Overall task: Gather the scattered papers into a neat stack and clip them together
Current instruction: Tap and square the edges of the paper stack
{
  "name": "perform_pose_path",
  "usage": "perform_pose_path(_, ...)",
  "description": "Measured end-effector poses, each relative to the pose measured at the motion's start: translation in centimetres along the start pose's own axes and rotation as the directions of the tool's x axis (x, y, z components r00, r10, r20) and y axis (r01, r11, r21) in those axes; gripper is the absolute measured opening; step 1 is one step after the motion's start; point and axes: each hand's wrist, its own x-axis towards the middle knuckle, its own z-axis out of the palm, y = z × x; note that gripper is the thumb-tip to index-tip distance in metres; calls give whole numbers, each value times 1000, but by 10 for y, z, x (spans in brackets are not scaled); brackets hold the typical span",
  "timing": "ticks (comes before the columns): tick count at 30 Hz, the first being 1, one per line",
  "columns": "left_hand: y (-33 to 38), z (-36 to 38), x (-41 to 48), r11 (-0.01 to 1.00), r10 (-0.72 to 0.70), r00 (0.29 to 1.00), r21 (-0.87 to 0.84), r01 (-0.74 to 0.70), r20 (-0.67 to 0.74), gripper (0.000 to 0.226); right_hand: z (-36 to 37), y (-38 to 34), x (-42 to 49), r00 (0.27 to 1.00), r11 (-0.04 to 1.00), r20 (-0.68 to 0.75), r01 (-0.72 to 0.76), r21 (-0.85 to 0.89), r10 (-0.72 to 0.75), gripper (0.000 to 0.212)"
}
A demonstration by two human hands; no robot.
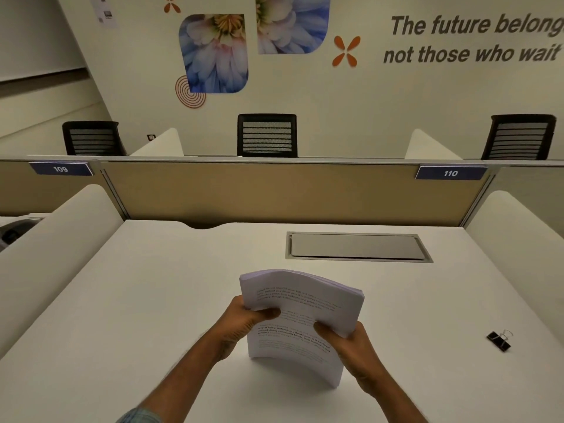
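Note:
A thick stack of printed white papers (305,297) stands on its lower edge on the white desk (152,300), bowed and leaning away from me. My left hand (244,319) grips the stack's left side, thumb across the front sheet. My right hand (348,340) grips its right side, thumb also on the front. A black binder clip (499,341) with silver handles lies on the desk to the right, well apart from both hands.
A grey metal cable hatch (357,246) is set flush into the desk behind the papers. A tan partition (274,190) closes the far edge, and white curved dividers (61,239) flank both sides. Black chairs stand beyond the partition.

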Motion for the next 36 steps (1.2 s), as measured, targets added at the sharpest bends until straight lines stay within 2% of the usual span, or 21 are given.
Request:
perform_pose_path(5, 1, -1, -1, 1000, 2, 1000, -11, -3, -22, 36, -5, 3, 0, 998, 1000, -65, -19, -6, 19, 18)
perform_pose_path(9, 1, 0, -2, 1000, -3, 1000, -16, 2, -19, 35, 3, 6, -2, 996, 1000, -89, -19, -14, 17, 24)
perform_pose_path(13, 11, -5, -6, 1000, 19, 999, 1, -20, 47, 34, 3, 0, -3, 990, 999, -131, -46, 2, 46, 16)
perform_pose_path(18, 29, -12, -14, 992, 55, 987, -117, -38, 148, 33, -4, -27, -8, 997, 993, -49, -59, 101, 64, 19)
perform_pose_path(22, 38, -13, -17, 984, 49, 989, -177, -24, 138, 39, 2, -41, -9, 997, 983, -36, -64, 175, 72, 22)
perform_pose_path(25, 44, -15, -17, 982, 51, 989, -189, -24, 138, 45, 7, -48, -7, 997, 985, -55, -53, 166, 63, 27)
perform_pose_path(29, 55, -19, -17, 978, 64, 986, -208, -32, 151, 42, 10, -58, -7, 997, 985, -66, -37, 168, 49, 23)
perform_pose_path(32, 59, -25, -15, 981, 64, 977, -193, -24, 203, 44, 12, -62, -9, 997, 981, -56, -35, 189, 47, 24)
perform_pose_path(36, 64, -31, -12, 977, 31, 964, -214, 27, 264, 41, 11, -62, -15, 996, 983, -55, -54, 176, 64, 36)
